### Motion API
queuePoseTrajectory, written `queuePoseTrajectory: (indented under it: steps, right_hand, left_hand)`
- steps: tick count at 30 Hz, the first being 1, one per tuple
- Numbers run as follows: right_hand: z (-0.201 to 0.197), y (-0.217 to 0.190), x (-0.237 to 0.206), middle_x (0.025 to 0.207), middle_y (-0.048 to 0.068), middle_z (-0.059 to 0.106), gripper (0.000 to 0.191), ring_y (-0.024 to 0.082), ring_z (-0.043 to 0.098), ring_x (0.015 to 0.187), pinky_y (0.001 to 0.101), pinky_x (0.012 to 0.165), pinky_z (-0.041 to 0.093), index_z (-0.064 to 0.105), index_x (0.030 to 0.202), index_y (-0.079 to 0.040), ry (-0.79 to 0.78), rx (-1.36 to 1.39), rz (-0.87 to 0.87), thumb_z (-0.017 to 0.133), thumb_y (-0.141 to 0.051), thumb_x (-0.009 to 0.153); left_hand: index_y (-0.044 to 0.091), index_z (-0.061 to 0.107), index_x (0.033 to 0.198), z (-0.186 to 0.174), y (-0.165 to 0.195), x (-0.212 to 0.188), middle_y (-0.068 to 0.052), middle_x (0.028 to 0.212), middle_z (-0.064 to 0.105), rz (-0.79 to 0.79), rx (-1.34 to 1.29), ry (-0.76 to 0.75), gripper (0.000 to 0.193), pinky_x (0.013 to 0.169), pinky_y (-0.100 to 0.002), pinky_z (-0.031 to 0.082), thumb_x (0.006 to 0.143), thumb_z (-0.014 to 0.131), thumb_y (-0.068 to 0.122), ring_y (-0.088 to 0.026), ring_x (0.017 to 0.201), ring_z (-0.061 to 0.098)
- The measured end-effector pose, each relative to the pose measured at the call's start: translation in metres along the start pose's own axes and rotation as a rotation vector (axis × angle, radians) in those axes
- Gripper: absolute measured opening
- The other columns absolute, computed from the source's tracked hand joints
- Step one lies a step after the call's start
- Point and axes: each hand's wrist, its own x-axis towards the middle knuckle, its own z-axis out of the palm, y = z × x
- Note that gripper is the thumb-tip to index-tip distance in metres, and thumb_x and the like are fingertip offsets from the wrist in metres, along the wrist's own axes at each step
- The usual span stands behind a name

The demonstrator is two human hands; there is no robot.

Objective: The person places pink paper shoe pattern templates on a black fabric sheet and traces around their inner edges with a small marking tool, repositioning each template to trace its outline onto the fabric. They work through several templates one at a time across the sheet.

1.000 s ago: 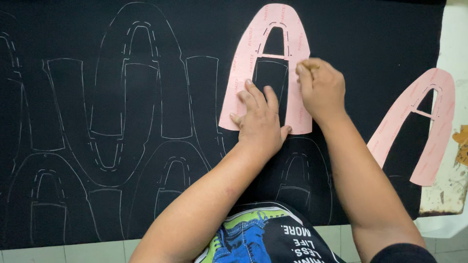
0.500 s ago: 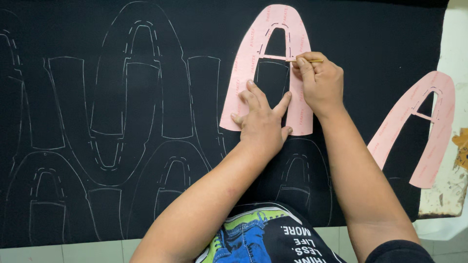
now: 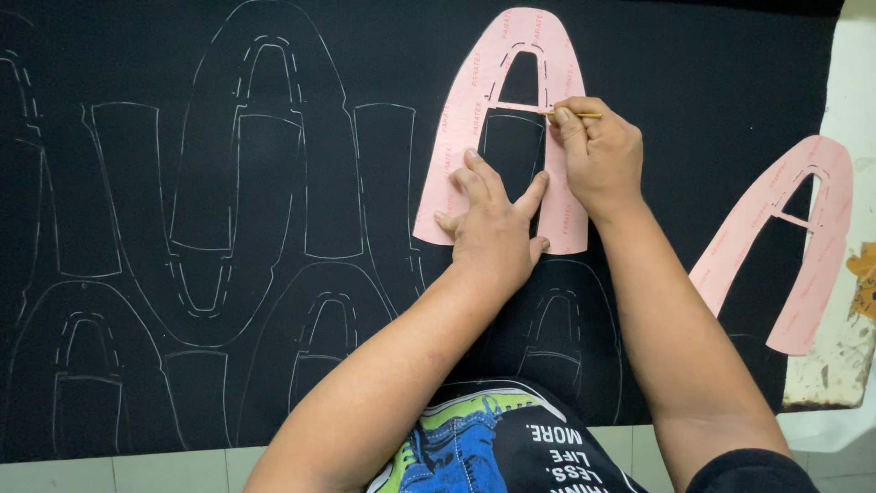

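Note:
A pink arch-shaped paper template (image 3: 474, 100) lies flat on a black sheet of material (image 3: 693, 73) that covers the table. My left hand (image 3: 493, 219) presses the template down with spread fingers at its lower middle. My right hand (image 3: 598, 155) grips a thin yellow marking pencil (image 3: 584, 115), its tip at the template's inner crossbar on the right side. White traced outlines (image 3: 246, 183) of the same shape fill the left half of the black sheet.
A second pink template (image 3: 803, 274) lies at the sheet's right edge, partly over a worn white tabletop (image 3: 835, 365). A light tiled strip (image 3: 109, 470) runs along the near edge. My printed dark shirt (image 3: 511, 447) shows at the bottom.
My right hand shifted slightly up and left along the template's inner edge, and the pencil now shows. My left hand spread its fingers wider on the template.

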Motion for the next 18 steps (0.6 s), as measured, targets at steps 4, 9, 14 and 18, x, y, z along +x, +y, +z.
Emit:
queuePoseTrajectory:
  steps: [4, 9, 14, 18]
  right_hand:
    - [0.000, 0.001, 0.003, 0.089, 0.012, 0.077, 0.014, 0.020, 0.075, 0.079, 0.0305, 0.071, 0.057, 0.074, 0.106, 0.001, -0.033, -0.137, -0.037, 0.065, -0.010, 0.109]
    - [0.001, 0.005, 0.009, 0.096, 0.009, 0.077, 0.015, 0.019, 0.078, 0.084, 0.0303, 0.074, 0.061, 0.072, 0.108, -0.001, 0.001, -0.027, -0.067, 0.063, -0.012, 0.111]
    - [-0.003, 0.012, 0.022, 0.088, 0.012, 0.074, 0.015, 0.026, 0.073, 0.078, 0.0354, 0.070, 0.057, 0.074, 0.104, -0.002, -0.033, -0.317, -0.215, 0.068, -0.016, 0.109]
    - [-0.007, 0.015, 0.036, 0.090, 0.010, 0.076, 0.016, 0.024, 0.074, 0.080, 0.0346, 0.073, 0.057, 0.073, 0.105, -0.003, -0.091, -0.265, -0.225, 0.065, -0.016, 0.110]
  left_hand:
    - [0.040, 0.028, 0.157, -0.001, -0.001, 0.000, -0.045, 0.154, 0.003, 0.000, -0.003, 0.000, 0.081, 0.090, -0.072, 0.050, 0.088, 0.068, 0.056, -0.059, 0.141, 0.016]
    - [0.041, 0.029, 0.157, 0.000, -0.001, 0.000, -0.044, 0.155, 0.003, -0.008, -0.010, 0.015, 0.083, 0.090, -0.072, 0.050, 0.086, 0.070, 0.056, -0.058, 0.140, 0.016]
    - [0.041, 0.029, 0.156, 0.003, -0.002, 0.002, -0.044, 0.154, 0.003, -0.006, 0.003, 0.024, 0.082, 0.089, -0.073, 0.050, 0.087, 0.069, 0.057, -0.058, 0.139, 0.017]
    - [0.041, 0.030, 0.156, 0.004, -0.003, 0.003, -0.045, 0.154, 0.004, -0.004, -0.008, 0.044, 0.083, 0.088, -0.072, 0.051, 0.086, 0.070, 0.057, -0.058, 0.139, 0.018]
